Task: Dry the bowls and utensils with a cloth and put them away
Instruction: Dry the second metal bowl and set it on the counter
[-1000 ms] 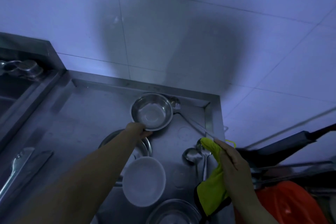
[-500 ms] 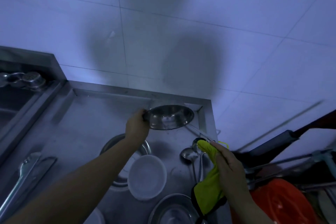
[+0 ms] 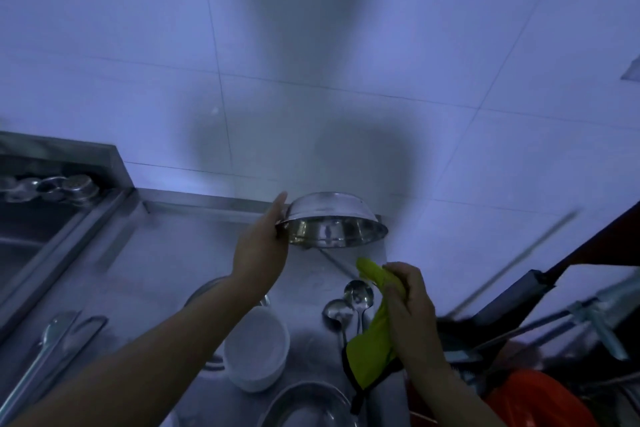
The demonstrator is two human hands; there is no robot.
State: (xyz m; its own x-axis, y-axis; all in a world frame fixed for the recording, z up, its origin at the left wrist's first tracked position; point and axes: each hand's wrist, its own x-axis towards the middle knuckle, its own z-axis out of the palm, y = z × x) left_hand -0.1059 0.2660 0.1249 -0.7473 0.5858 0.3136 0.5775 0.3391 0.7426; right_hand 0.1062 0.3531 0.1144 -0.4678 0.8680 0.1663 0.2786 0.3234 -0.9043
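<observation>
My left hand (image 3: 261, 246) grips the rim of a steel bowl (image 3: 330, 222) and holds it in the air above the steel counter (image 3: 166, 253), tipped so its opening faces down and toward me. My right hand (image 3: 410, 308) is closed around a yellow-green cloth (image 3: 372, 340), which hangs below the bowl to its right. Two steel spoons (image 3: 348, 305) lie on the counter just left of the cloth. A white bowl (image 3: 256, 350) sits under my left forearm, partly over a steel bowl (image 3: 204, 291). Another steel bowl (image 3: 308, 406) is at the bottom edge.
A sink (image 3: 31, 229) with small steel cups (image 3: 52, 187) lies at the left. Tongs (image 3: 45, 354) rest near the counter's front left. Right of the counter are a dark handle (image 3: 540, 288), metal rods and an orange object (image 3: 533, 399). A tiled wall (image 3: 346, 62) stands behind.
My left hand lifted the steel bowl off the counter and tipped it over in the air. My right hand with the cloth rose slightly toward it.
</observation>
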